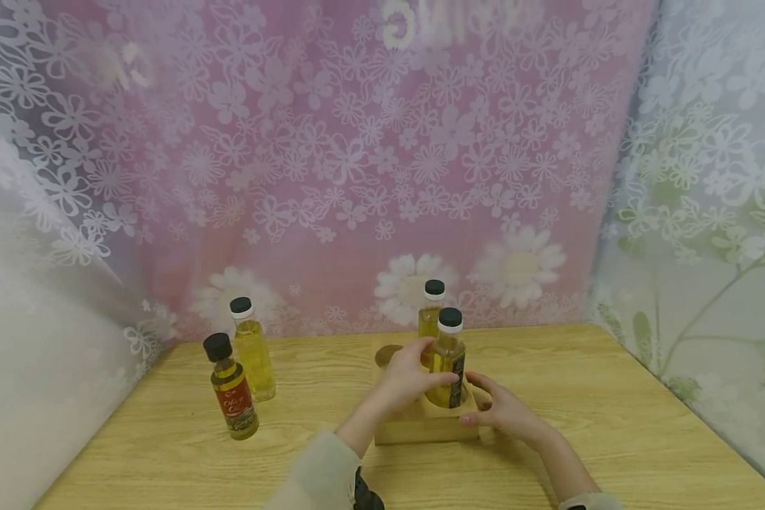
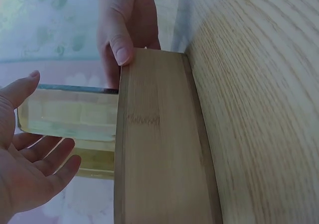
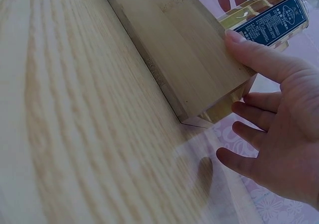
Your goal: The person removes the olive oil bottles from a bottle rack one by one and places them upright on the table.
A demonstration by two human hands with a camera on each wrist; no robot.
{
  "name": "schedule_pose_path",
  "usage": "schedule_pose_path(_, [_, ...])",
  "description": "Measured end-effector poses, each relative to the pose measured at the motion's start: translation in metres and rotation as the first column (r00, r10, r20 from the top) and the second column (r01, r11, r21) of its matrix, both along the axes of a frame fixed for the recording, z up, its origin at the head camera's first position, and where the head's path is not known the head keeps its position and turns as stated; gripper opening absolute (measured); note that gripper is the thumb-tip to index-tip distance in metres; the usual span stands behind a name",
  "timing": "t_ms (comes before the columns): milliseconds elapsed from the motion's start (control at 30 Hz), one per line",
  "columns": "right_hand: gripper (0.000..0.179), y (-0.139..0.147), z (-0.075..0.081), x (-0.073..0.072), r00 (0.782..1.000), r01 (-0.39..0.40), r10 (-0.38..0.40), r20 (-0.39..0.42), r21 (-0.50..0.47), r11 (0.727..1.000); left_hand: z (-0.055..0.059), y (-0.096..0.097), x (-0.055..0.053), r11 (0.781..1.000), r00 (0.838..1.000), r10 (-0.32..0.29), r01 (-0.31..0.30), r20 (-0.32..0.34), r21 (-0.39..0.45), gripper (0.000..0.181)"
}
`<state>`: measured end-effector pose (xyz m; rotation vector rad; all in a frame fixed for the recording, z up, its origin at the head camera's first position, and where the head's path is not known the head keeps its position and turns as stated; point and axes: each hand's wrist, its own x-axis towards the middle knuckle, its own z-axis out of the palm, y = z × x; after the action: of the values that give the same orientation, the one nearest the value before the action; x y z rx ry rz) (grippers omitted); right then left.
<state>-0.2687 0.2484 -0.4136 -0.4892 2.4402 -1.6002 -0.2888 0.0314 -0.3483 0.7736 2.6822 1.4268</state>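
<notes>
A light wooden holder point(image 1: 427, 431) with round openings stands on the table. In it, at the front right, stands an oil bottle point(image 1: 443, 358) with a dark cap, yellow contents and a dark label point(image 3: 274, 22). My left hand point(image 1: 408, 375) is around this bottle, thumb across its front and fingers toward its far side; in the left wrist view the fingers are spread and loose. My right hand point(image 1: 513, 414) rests at the holder's right front corner, thumb at the front top edge and fingers extended along the side. Another dark-capped oil bottle point(image 1: 429, 322) stands just behind the first.
Left on the wooden table point(image 1: 319, 397) stand an olive oil bottle point(image 1: 234, 404) with a red label and black cap, and a clear bottle point(image 1: 255, 361) of yellow oil. A round opening point(image 1: 389, 355) shows at the holder's back left. Flowered curtains point(image 1: 370, 177) hang behind and beside the table.
</notes>
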Motion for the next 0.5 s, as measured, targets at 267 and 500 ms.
schedule_pose_path(267, [0.088,-0.0005,0.0,-0.0012,1.0,0.018,-0.018,-0.004,-0.009,1.0,-0.0015,0.0077,-0.0031,0.999,0.999,0.031,-0.03,-0.009,0.015,0.067])
schedule_pose_path(500, [0.088,-0.0005,-0.0008,-0.0015,1.0,0.013,-0.012,0.008,-0.011,1.0,-0.0036,0.0095,-0.0045,0.997,0.998,0.055,-0.056,0.012,0.051,0.062])
